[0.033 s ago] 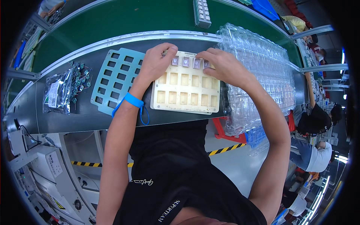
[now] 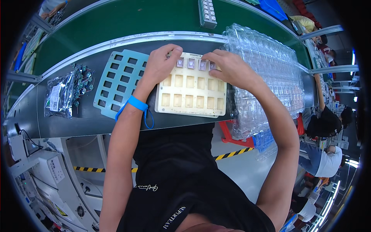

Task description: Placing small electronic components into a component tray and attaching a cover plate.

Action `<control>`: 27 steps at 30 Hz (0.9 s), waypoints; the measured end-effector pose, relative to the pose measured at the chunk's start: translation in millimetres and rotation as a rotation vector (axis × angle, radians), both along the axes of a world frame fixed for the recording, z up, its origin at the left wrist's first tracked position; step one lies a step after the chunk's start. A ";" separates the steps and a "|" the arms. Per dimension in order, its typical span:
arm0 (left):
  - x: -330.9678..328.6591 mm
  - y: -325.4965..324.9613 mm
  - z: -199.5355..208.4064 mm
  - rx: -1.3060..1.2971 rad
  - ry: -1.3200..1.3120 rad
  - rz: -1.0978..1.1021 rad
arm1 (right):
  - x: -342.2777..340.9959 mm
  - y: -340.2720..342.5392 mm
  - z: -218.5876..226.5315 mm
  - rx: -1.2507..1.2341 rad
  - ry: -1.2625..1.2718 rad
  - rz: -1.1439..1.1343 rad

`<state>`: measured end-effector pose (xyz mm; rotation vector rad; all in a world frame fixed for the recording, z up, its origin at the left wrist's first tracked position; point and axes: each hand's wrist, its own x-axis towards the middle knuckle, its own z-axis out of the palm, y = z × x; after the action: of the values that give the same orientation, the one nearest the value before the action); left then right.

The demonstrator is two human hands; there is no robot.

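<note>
A cream tray (image 2: 184, 88) with rows of rectangular pockets lies before me on the dark bench. Small pale-purple rectangular parts (image 2: 191, 63) sit in pockets of its far row. My left hand (image 2: 162, 62) is closed at the tray's far left corner; a small thing shows at its curled fingers, too small to make out. Over the far right pockets, my right hand (image 2: 230, 67) has index finger and thumb apart, the index fingertip beside one part. Another part shows between finger and thumb, still in its pocket. A blue strap (image 2: 138, 103) circles my left wrist.
A teal tray (image 2: 109, 84) with cut-out windows lies left of the cream one. Farther left are a plastic bag (image 2: 59, 96) and a pile of small green circuit boards (image 2: 82, 80). Stacked clear plastic trays (image 2: 266, 73) stand at right. A block of parts (image 2: 208, 14) rests on the green belt (image 2: 154, 19).
</note>
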<state>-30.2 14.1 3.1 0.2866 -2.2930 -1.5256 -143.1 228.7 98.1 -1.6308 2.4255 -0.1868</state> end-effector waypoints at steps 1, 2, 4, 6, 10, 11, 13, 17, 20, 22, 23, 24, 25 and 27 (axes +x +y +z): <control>-0.4 -1.2 -2.8 -0.007 0.028 0.001 | 0.5 1.2 0.8 0.002 0.003 -0.004; -0.4 -1.7 -5.2 -0.014 0.056 0.003 | 0.6 2.7 1.3 -0.017 -0.015 -0.009; 0.7 -1.9 -6.2 0.034 0.066 -0.006 | -1.1 5.7 -1.2 -0.044 -0.037 -0.008; 2.2 -3.2 -8.2 0.080 0.075 -0.015 | 0.5 9.7 -4.6 -0.119 0.027 -0.027; 5.8 -8.6 -12.2 0.215 0.094 -0.091 | 11.6 0.7 -8.5 -0.150 0.062 -0.036; 7.7 -10.7 -12.6 0.170 0.132 -0.088 | 13.6 -2.1 -12.3 -0.155 0.094 -0.027; 15.8 -14.0 -4.4 0.103 0.078 -0.110 | 14.8 -4.0 -18.2 -0.160 0.125 -0.028; 24.2 -12.2 2.7 -0.157 0.057 -0.144 | 14.9 -6.0 -22.2 -0.203 0.187 0.014; 20.8 -8.3 0.1 -0.190 0.074 -0.158 | 12.7 -4.2 -21.5 -0.167 0.300 0.080; 17.2 -7.2 -3.1 -0.203 0.090 -0.177 | 9.6 -0.5 -22.9 -0.111 0.395 0.145; 15.4 -7.9 -4.1 -0.219 0.102 -0.179 | 8.9 -0.6 -26.0 -0.102 0.418 0.163; 15.7 -11.4 -7.2 -0.257 0.115 -0.181 | 5.1 -2.5 -33.2 -0.165 0.394 0.204; 18.4 -16.1 -10.8 -0.276 0.121 -0.163 | 2.4 -6.5 -39.7 -0.216 0.365 0.226; 20.8 -17.9 -13.7 -0.254 0.102 -0.154 | 0.6 -9.9 -41.7 -0.234 0.338 0.221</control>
<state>-9.4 -3.7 -10.6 -0.0363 -2.4392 -1.2642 -142.5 218.8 56.5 -2.1759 2.5081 -0.1769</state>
